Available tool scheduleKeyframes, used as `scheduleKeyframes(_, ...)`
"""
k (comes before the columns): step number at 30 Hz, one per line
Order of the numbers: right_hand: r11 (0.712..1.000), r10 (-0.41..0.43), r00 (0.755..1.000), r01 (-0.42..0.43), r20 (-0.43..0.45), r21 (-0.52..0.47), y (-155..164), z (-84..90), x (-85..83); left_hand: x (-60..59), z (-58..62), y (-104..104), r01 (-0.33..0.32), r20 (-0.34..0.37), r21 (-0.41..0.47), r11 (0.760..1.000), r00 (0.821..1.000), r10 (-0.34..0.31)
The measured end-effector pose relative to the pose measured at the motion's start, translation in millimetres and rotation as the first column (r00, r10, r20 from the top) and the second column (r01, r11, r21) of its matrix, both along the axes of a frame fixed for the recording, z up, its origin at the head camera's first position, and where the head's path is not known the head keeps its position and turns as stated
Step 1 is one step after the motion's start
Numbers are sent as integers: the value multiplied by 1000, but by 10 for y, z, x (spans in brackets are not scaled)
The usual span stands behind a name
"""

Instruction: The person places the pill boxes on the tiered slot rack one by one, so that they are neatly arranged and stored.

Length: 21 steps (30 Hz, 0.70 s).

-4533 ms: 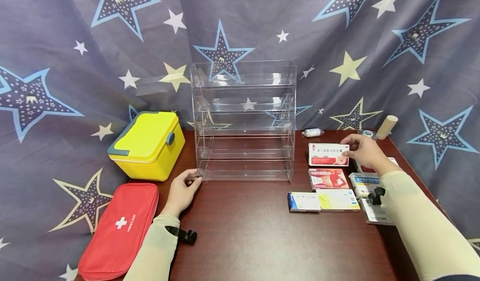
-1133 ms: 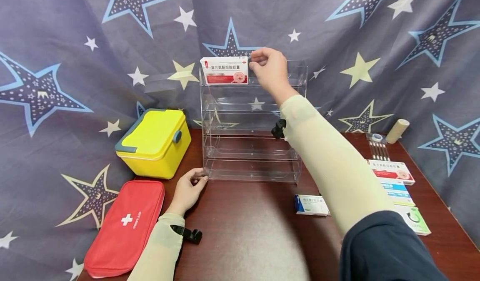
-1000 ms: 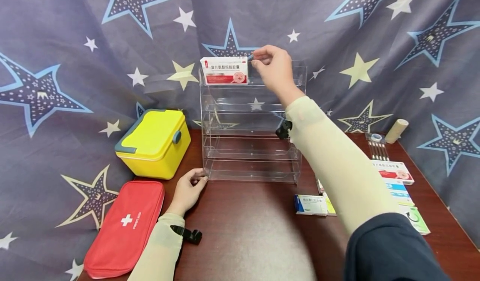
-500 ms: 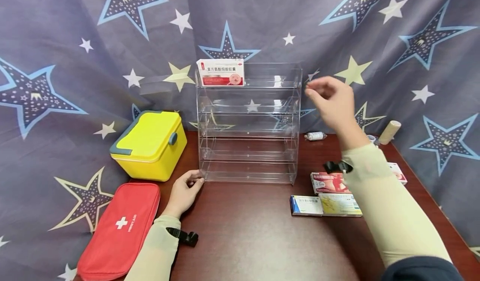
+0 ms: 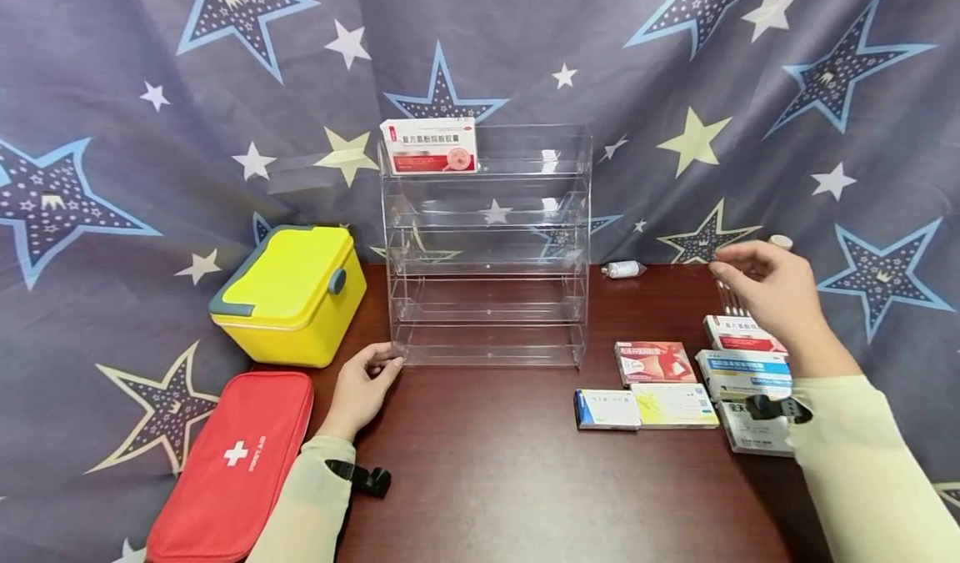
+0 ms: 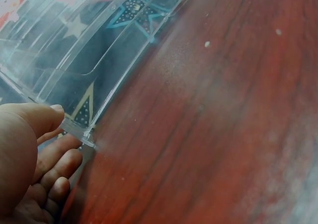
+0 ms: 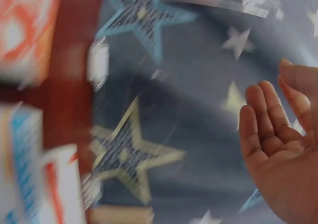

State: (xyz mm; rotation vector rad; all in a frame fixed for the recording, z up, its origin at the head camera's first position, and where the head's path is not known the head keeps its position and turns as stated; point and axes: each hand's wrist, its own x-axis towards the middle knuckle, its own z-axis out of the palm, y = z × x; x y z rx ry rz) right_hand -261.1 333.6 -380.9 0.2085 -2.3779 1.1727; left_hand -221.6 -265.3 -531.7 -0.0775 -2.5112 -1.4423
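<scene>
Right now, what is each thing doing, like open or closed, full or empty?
Clear shelf rack: upright, one box on top tier.
Red-and-white box: standing, top left.
Yellow case: lid closed.
Red pouch: lying flat.
Left hand: holds rack's bottom corner.
Right hand: empty, above the boxes.

I am seeing a yellow case (image 5: 288, 292) sitting left of the table (image 5: 495, 480), a red first-aid pouch (image 5: 232, 463) lying before it, and star-printed cloth (image 5: 150, 87) hanging behind.

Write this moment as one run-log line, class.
left hand: grips clear rack corner | right hand: empty, above boxes | red-white box: top shelf
</scene>
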Motion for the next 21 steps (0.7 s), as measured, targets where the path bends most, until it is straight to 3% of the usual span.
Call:
scheduleKeyframes(5, 998, -51, 986, 45, 157, 44, 439, -318, 145, 2, 6, 3, -1, 5, -10, 1000, 1000, 1)
scheduleKeyframes(11, 999, -48, 935, 39, 352, 31, 866, -606, 202, 3, 10, 10, 5, 7, 0, 1000, 1000, -5)
scheduleKeyframes(21, 995, -72, 877, 29, 474, 97, 1364, -930, 138, 6, 22, 9, 7, 8, -9, 1000, 1000, -7)
